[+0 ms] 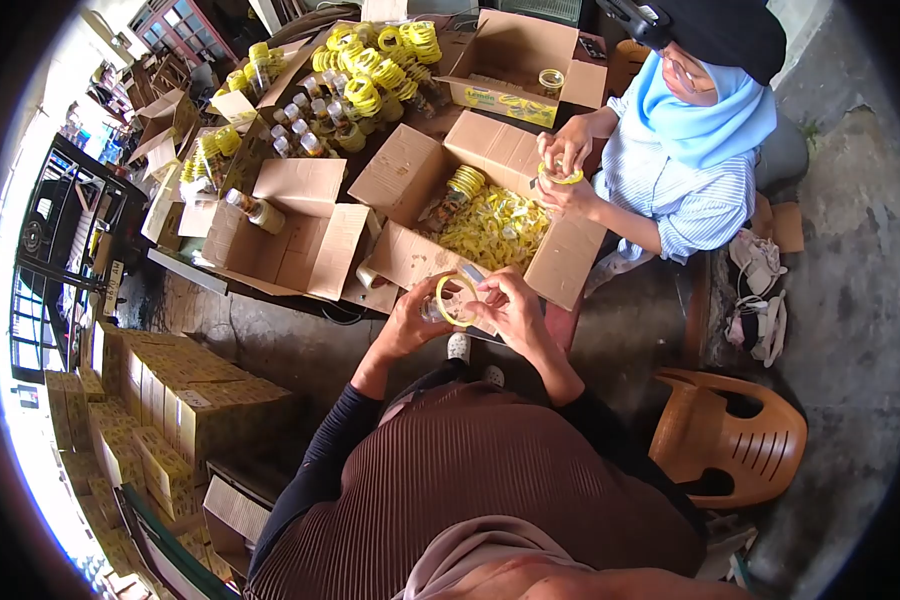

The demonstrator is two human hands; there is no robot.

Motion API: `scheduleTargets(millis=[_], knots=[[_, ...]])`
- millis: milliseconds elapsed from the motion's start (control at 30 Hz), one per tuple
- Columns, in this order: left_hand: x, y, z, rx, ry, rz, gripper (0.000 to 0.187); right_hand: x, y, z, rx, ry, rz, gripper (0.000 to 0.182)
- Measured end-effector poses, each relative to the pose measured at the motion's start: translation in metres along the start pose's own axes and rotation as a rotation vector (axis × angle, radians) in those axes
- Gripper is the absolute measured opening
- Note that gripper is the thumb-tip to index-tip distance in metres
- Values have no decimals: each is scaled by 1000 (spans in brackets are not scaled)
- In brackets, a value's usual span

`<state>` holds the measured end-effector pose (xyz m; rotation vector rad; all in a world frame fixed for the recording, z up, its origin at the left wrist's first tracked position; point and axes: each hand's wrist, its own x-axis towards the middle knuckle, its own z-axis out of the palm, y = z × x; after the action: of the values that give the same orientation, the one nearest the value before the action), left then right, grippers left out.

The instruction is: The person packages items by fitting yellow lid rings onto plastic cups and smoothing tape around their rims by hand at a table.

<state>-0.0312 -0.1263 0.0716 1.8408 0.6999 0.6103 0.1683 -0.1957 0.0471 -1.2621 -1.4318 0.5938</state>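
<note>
Just in front of my body, over the near edge of the table, a yellow ring (456,301) is held up between both hands. My left hand (410,318) is closed round its left side, along with something clear whose shape is partly hidden by the fingers. My right hand (510,305) pinches at the ring's right edge, near a small blue-grey piece (472,272). Beyond them stands an open carton (410,255) with many small yellow pieces (495,225) in it. A bottle stacked with yellow rings (460,190) lies on those pieces.
A co-worker (695,170) at the right holds another yellow ring (560,176). An open carton (245,245) with a bottle (257,211) stands left, and several ringed bottles (370,75) stand behind. Stacked boxes (185,400) are on the left floor; an orange chair (730,440) is right.
</note>
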Motion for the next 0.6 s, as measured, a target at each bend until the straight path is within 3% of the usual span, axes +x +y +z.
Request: scheduleTargets(millis=[167,233,300,433,500,600], knots=[[-11,-5,7,237,34,62,73,-4,6,15,-79,-49,107,26],[-14,-7,3,173,26,48,74,-4,12,16,-52,-108,236,24],[-17,-9,-4,34,-8,-53,75,-3,12,18,-60,-108,210,23],[-17,-20,-19,-57,-44,-46,75,10,-14,24,-79,-61,-55,28],[-15,-26,-30,-52,-113,0,73,17,-31,33,-162,-165,-160,33],[-12,-25,-55,-29,-248,-53,68,27,-34,54,-177,-163,-258,23]])
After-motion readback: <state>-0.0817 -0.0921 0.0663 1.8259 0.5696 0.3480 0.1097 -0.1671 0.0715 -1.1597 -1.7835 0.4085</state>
